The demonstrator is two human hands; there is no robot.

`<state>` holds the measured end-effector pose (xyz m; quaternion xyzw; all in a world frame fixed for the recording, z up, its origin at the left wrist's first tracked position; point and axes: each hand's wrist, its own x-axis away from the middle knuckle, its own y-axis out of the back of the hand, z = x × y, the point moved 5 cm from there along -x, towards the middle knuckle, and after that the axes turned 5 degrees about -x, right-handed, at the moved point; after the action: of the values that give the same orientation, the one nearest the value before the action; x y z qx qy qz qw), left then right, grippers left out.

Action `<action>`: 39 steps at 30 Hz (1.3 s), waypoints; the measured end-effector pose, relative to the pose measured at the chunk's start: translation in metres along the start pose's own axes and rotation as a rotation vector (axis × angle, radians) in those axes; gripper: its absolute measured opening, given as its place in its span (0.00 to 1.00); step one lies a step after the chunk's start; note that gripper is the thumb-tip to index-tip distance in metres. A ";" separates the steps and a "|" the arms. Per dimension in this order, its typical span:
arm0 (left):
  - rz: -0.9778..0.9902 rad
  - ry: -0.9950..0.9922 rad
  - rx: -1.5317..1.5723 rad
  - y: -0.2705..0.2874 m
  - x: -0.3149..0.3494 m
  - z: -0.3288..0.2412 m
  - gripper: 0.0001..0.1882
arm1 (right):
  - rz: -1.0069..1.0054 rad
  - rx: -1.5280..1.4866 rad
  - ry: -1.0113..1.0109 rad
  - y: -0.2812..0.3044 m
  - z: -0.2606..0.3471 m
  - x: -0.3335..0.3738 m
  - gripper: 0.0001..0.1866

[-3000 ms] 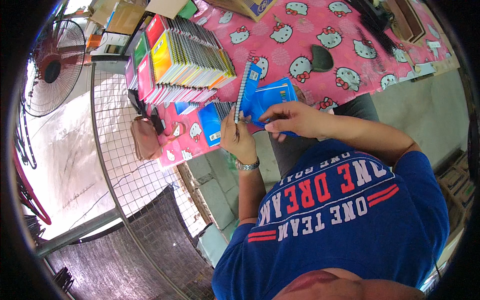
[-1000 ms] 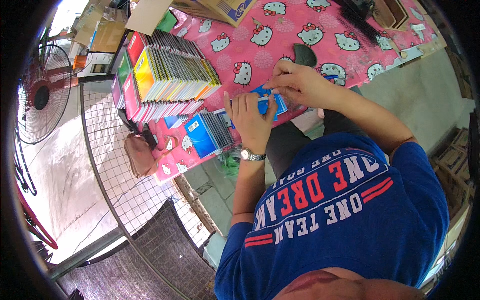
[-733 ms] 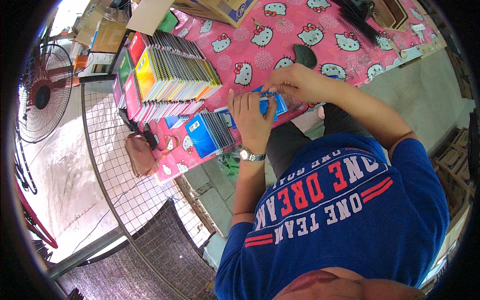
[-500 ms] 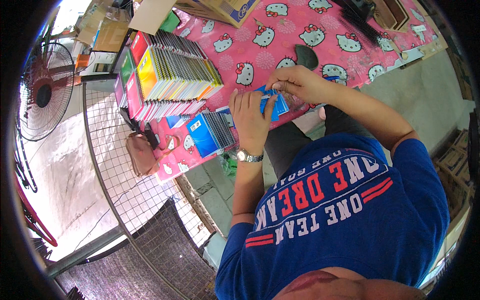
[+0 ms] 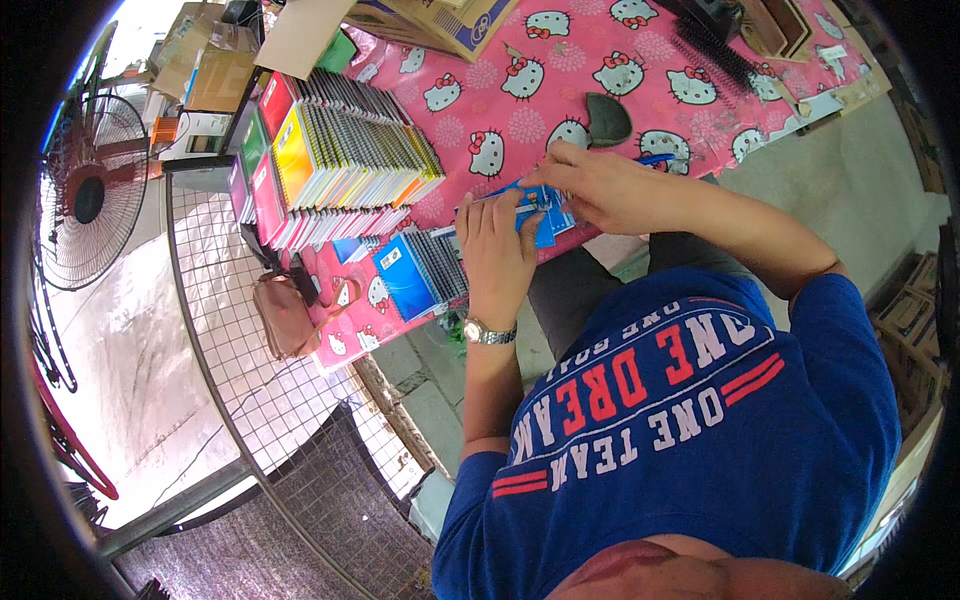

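A small blue notebook (image 5: 546, 232) lies at the near edge of the pink table, under both my hands. My left hand (image 5: 495, 238), with a metal watch on its wrist, grips the notebook's left side, the thumb resting across its cover. Over the right part of the notebook, my right hand (image 5: 600, 188) is closed, its fingers bent together near the far edge. Whatever lies between those fingertips is hidden. Just left of my left hand is a row of blue spiral notebooks (image 5: 408, 280). A blue pen-like item (image 5: 655, 159) lies beyond my right wrist.
Tall stacks of yellow (image 5: 296, 155), red and green spiral notebooks stand at the left. A dark curved dish (image 5: 608, 120) sits beyond my right hand. Black spiral coils (image 5: 715, 48) and a carton (image 5: 440, 25) are at the far side. A brown bag (image 5: 284, 312) hangs by the wire mesh.
My right hand has come lower and nearer over the notebook, its fingers still bent together. My left hand keeps its hold with little movement. The view has shifted slightly.
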<state>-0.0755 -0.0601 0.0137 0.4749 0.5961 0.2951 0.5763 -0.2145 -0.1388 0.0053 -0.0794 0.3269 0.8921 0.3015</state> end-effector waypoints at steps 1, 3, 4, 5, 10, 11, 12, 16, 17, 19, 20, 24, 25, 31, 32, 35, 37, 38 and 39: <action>0.002 0.001 0.000 0.002 0.001 0.000 0.14 | -0.033 -0.009 0.016 0.004 0.005 -0.001 0.25; 0.097 -0.020 -0.035 0.001 0.002 -0.001 0.14 | 0.109 0.014 -0.157 0.008 0.013 -0.007 0.24; 0.098 -0.019 -0.037 0.002 0.003 -0.001 0.14 | 0.250 0.038 -0.329 0.005 0.011 -0.005 0.23; 0.099 -0.017 -0.023 0.002 0.003 -0.001 0.13 | 0.251 0.037 -0.327 0.000 0.012 -0.003 0.23; 0.088 -0.017 0.023 0.004 0.002 -0.003 0.11 | 0.207 0.021 -0.320 0.001 0.014 -0.011 0.18; 0.101 -0.004 0.028 0.003 0.003 0.000 0.12 | 0.210 0.023 -0.319 0.001 0.003 -0.013 0.18; 0.116 0.002 0.037 0.002 0.004 0.002 0.12 | 0.156 -0.065 -0.346 0.002 -0.021 -0.016 0.19; 0.134 -0.033 0.070 -0.001 0.003 0.007 0.13 | 0.053 0.349 -0.105 0.022 -0.124 0.001 0.23; 0.118 -0.023 0.001 -0.002 0.003 0.006 0.15 | 0.106 0.502 -0.099 0.022 -0.148 0.013 0.25; 0.105 -0.002 -0.069 -0.001 0.006 0.005 0.16 | 0.167 0.649 -0.088 0.022 -0.145 0.011 0.27; 0.043 0.025 -0.183 0.004 0.006 0.005 0.16 | 0.210 0.598 -0.121 0.021 -0.146 0.009 0.27; 0.079 0.187 -0.014 -0.007 0.018 0.025 0.17 | 0.306 -0.760 -0.303 0.007 -0.105 -0.014 0.26; 0.083 0.190 -0.015 -0.008 0.017 0.024 0.17 | 0.308 -0.765 -0.305 0.006 -0.092 -0.018 0.26; 0.073 0.080 -0.041 -0.004 0.003 0.001 0.18 | 0.473 -0.694 -0.283 0.010 -0.070 -0.027 0.26; 0.066 0.092 -0.037 -0.002 0.003 0.000 0.18 | 0.473 -0.691 -0.285 0.010 -0.069 -0.026 0.26; 0.053 0.109 -0.012 0.000 0.004 0.003 0.19 | 0.484 -1.099 -0.221 0.010 -0.053 -0.027 0.26; 0.040 0.102 0.004 0.003 0.003 0.006 0.19 | 0.500 -0.420 -0.199 0.012 -0.058 -0.034 0.26; 0.022 0.100 0.028 0.004 0.003 0.008 0.18 | 0.498 -0.418 -0.196 0.014 -0.055 -0.035 0.26; 0.006 0.104 0.053 0.005 0.006 0.012 0.18 | 0.518 -0.816 -0.187 0.012 -0.045 -0.035 0.26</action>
<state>-0.0621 -0.0551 0.0137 0.4758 0.6315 0.3050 0.5309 -0.1964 -0.1917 -0.0111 -0.0267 -0.0686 0.9964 0.0419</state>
